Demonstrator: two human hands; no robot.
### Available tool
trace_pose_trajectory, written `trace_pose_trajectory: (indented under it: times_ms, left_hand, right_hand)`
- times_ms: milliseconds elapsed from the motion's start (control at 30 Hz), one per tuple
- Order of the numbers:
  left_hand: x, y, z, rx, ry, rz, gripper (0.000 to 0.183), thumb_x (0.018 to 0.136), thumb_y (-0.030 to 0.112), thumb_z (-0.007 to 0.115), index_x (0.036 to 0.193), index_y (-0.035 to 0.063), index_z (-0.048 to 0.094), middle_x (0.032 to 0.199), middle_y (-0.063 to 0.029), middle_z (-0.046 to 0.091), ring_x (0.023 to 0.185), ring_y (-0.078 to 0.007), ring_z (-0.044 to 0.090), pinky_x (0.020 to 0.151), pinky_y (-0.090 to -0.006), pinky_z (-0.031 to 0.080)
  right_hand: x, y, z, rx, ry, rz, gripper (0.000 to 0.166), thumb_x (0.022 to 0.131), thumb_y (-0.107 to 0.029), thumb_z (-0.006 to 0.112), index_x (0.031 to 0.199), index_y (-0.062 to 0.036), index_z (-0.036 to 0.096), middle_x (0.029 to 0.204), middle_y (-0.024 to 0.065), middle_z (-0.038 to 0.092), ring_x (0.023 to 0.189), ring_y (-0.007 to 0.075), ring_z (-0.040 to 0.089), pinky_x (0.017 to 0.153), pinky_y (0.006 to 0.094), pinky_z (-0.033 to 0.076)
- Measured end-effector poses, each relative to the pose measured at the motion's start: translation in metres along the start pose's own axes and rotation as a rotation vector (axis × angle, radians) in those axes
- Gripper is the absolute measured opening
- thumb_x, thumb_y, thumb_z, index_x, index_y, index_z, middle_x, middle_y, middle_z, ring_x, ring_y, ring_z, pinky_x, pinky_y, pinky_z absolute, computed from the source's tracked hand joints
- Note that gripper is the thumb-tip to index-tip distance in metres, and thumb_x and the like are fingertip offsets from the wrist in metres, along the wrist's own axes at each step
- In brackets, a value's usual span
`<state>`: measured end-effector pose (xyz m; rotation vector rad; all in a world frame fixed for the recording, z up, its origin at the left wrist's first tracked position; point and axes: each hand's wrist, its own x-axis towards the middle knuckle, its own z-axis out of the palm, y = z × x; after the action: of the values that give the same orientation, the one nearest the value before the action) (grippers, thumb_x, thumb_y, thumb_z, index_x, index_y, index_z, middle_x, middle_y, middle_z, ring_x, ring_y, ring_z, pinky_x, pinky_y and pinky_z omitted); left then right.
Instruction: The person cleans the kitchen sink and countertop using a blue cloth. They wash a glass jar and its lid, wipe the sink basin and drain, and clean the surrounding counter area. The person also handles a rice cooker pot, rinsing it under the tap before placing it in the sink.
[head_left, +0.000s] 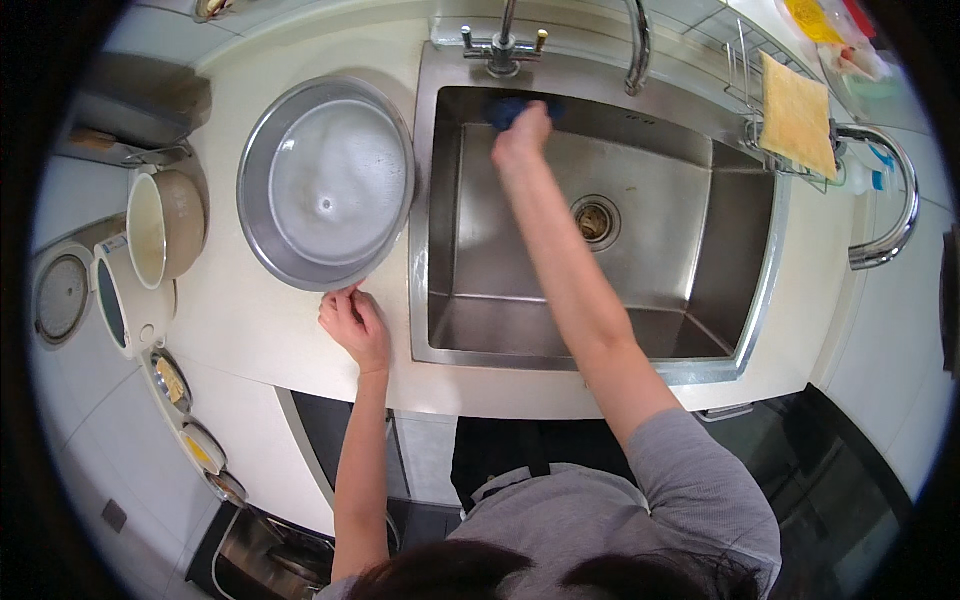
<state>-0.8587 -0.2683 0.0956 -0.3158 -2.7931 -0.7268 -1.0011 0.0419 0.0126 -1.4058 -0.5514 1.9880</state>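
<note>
My right hand (525, 135) reaches into the stainless steel sink (495, 225) and grips a dark blue cloth or scrubber (507, 112), blurred, against the sink's far wall. The drain (596, 223) has some brownish matter in its strainer. My left hand (358, 326) is on the counter left of the sink, its fingers curled, touching the near rim of a large round metal basin (337, 180). Whether its fingers pinch the rim is hard to see. The basin stands on the counter with a shiny wet-looking bottom.
A two-handled faucet (504, 52) and a curved spout (639, 52) stand behind the sink. At the right, a yellow cloth (799, 112) hangs on a wire rack (739, 67) near another curved spout (900, 195). A beige pot (176, 225) and small dishes line the left wall.
</note>
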Motion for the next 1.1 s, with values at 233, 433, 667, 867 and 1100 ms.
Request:
trace_pose_trajectory:
  times_ms: [233,433,667,867,1100]
  left_hand:
    - [-0.002,0.003,0.0,0.025,-0.002,-0.04,0.02,0.087,0.002,0.049,0.099,0.0044,0.065,0.098,-0.0072,0.064,0.09,-0.0268,0.051,0.081,-0.0377,0.038]
    - [0.006,0.008,0.002,-0.007,-0.015,-0.008,0.02,0.087,-0.001,0.049,0.098,0.0025,0.065,0.096,-0.0091,0.064,0.088,-0.0267,0.052,0.079,-0.0363,0.04]
    - [0.004,0.005,-0.004,-0.01,0.0,0.073,0.018,0.087,-0.001,0.05,0.098,0.0009,0.064,0.095,-0.0104,0.064,0.086,-0.0264,0.053,0.075,-0.0371,0.042]
    - [0.007,0.006,0.003,-0.099,0.004,0.029,0.02,0.087,0.003,0.051,0.098,0.0079,0.067,0.094,-0.0087,0.059,0.088,-0.027,0.05,0.08,-0.0374,0.036]
    - [-0.002,0.002,0.001,-0.045,0.019,0.006,0.021,0.086,0.005,0.052,0.098,0.0089,0.068,0.093,-0.0057,0.062,0.091,-0.0266,0.052,0.082,-0.0396,0.036]
  right_hand:
    - [-0.055,0.049,0.025,-0.697,-0.208,-0.028,0.059,0.087,-0.014,0.045,0.135,0.014,0.026,0.141,0.035,0.029,0.131,0.0438,0.033,0.11,0.045,0.029]
    - [0.021,0.077,-0.041,-1.75,-0.688,-0.674,0.038,0.085,-0.01,0.051,0.119,0.0059,0.051,0.131,0.0318,0.043,0.122,0.0386,0.046,0.101,0.0463,0.04]
    - [0.026,0.011,-0.087,-2.056,-0.877,-0.545,0.044,0.077,-0.006,0.062,0.121,-0.0088,0.057,0.116,0.0127,0.057,0.109,0.0344,0.053,0.093,0.0448,0.047]
    - [0.032,0.048,-0.07,-1.636,-0.857,-1.122,0.042,0.077,-0.005,0.062,0.119,-0.0102,0.058,0.125,0.01,0.056,0.116,0.033,0.05,0.1,0.042,0.044]
    - [0.053,-0.055,-0.185,-1.597,-1.08,-0.674,0.044,0.074,0.005,0.054,0.114,-0.0101,0.064,0.126,0.0107,0.057,0.116,0.0366,0.053,0.101,0.04,0.044]
